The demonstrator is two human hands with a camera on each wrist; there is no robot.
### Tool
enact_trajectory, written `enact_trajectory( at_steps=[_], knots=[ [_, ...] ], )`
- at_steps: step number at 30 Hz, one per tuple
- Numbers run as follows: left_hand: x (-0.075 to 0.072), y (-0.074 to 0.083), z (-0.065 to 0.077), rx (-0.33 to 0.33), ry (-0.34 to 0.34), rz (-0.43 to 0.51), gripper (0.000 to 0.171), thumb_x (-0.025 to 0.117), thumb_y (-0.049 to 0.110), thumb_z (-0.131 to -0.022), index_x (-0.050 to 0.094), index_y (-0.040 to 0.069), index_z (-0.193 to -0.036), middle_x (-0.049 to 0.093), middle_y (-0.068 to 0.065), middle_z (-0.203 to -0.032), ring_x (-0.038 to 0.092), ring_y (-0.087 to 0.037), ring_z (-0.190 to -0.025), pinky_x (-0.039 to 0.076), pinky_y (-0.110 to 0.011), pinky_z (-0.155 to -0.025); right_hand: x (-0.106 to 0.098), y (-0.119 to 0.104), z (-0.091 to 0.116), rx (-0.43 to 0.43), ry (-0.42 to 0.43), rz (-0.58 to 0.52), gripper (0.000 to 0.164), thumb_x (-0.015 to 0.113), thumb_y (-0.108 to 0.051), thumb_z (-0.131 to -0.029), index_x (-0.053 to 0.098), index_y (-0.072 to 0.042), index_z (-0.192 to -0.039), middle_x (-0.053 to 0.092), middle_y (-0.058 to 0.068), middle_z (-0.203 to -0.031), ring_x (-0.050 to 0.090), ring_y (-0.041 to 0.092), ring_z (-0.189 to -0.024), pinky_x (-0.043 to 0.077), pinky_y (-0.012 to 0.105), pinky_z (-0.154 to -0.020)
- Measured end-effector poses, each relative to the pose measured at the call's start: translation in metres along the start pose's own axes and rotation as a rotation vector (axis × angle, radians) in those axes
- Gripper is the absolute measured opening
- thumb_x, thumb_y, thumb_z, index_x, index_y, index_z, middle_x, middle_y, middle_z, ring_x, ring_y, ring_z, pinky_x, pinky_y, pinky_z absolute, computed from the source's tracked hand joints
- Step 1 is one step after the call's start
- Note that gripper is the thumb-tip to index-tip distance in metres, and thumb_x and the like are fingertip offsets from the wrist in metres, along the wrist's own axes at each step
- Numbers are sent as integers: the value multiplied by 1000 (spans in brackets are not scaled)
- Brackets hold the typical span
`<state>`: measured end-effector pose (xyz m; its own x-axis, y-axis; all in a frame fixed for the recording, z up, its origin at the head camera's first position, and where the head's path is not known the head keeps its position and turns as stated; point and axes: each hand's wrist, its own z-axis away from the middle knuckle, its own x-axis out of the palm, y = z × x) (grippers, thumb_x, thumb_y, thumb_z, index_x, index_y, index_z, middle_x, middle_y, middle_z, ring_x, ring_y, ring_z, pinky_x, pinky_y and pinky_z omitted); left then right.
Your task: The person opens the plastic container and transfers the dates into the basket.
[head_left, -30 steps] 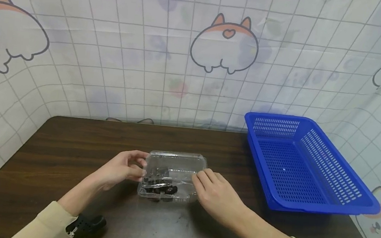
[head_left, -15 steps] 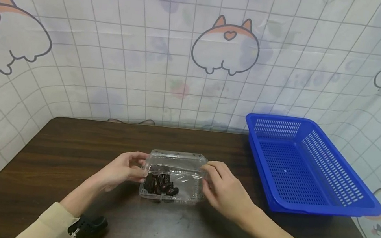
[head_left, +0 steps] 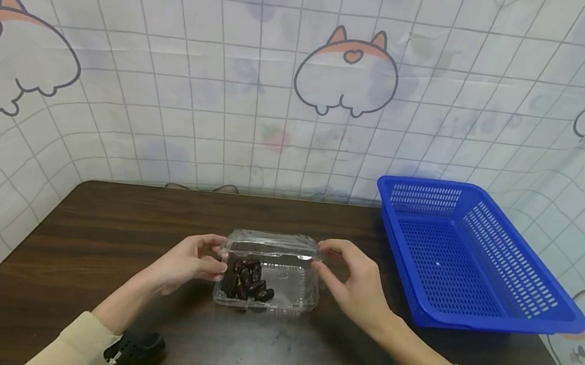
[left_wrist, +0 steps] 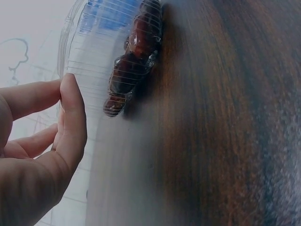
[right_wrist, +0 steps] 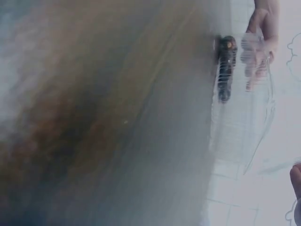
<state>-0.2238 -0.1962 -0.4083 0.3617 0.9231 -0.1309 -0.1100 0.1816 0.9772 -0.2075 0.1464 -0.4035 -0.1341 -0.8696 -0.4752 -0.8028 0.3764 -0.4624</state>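
Observation:
A clear plastic clamshell box (head_left: pixel 291 286) lies on the dark wooden table. Its lid (head_left: pixel 274 244) is hinged at the far side and stands partly raised. Several glossy dark brown dates (head_left: pixel 252 284) are gathered in the left half; the left wrist view shows these dates (left_wrist: pixel 136 52) through the ribbed side wall. My left hand (head_left: pixel 186 264) pinches the box's left rim between thumb and fingers. At the right end of the lid, my right hand (head_left: pixel 360 279) holds the edge between thumb and forefinger. Only fingertips of the right hand (right_wrist: pixel 296 181) show in its own blurred wrist view.
A blue perforated plastic basket (head_left: pixel 419 308) stands at the table's right side. Behind the table hangs a white grid-patterned cloth (head_left: pixel 198 104) with cartoon corgis. Black straps (head_left: pixel 138 346) sit under the wrists. Bare wood (head_left: pixel 146 213) extends left of the box.
The lid's front edge has swung up and back from the box, uncovering the dates. My right hand has moved slightly right and away with it. My left hand has stayed at the left rim.

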Motion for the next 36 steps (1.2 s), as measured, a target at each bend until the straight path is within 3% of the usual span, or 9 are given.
enact_trajectory(
  at_steps=[4,8,18,22,26,33,36],
  knots=[
    [0,-1,0,-5,4,1,63,69,-6,-94,38,-10,-150,50,-22,-120,67,-27,-97,61,-40,-86,-1,-1,-2,93,52,-84,30,81,4,-85,71,-4,-112,71,5,-110,71,22,-104,59,34,-89],
    [0,-2,-1,10,-7,1,62,69,-6,-94,39,-11,-148,51,-21,-117,66,-25,-94,61,-40,-85,0,0,-5,148,102,-87,26,81,1,-87,74,-8,-110,72,1,-108,71,21,-102,60,38,-86],
    [0,-3,-1,16,-10,17,58,69,-7,-94,44,-10,-146,51,-20,-116,64,-23,-91,61,-37,-84,11,8,-20,209,200,-138,12,73,-1,-94,74,-8,-104,72,1,-101,70,17,-94,60,35,-87],
    [-1,-3,0,14,-9,15,58,69,-6,-94,44,-10,-146,51,-20,-117,64,-23,-91,61,-37,-84,17,13,-28,302,226,-175,15,73,0,-95,73,-5,-108,73,7,-103,70,20,-97,60,38,-88],
    [-2,-3,0,12,-16,17,58,69,-6,-94,44,-10,-147,51,-20,-117,64,-23,-91,61,-38,-85,20,13,-36,384,245,-198,17,70,5,-95,72,2,-111,72,17,-104,69,29,-98,58,30,-86],
    [0,-3,-1,12,-24,12,57,69,-5,-94,45,-10,-146,52,-19,-116,63,-23,-91,61,-39,-85,14,-2,-52,444,227,-280,18,66,11,-95,66,14,-112,66,30,-105,66,39,-98,57,26,-83],
    [0,-3,-2,12,-22,13,58,69,-5,-94,44,-10,-146,52,-20,-116,63,-23,-90,61,-39,-85,16,11,-53,469,226,-342,19,66,12,-94,66,12,-113,65,30,-105,65,36,-96,59,27,-82]
  ],
)
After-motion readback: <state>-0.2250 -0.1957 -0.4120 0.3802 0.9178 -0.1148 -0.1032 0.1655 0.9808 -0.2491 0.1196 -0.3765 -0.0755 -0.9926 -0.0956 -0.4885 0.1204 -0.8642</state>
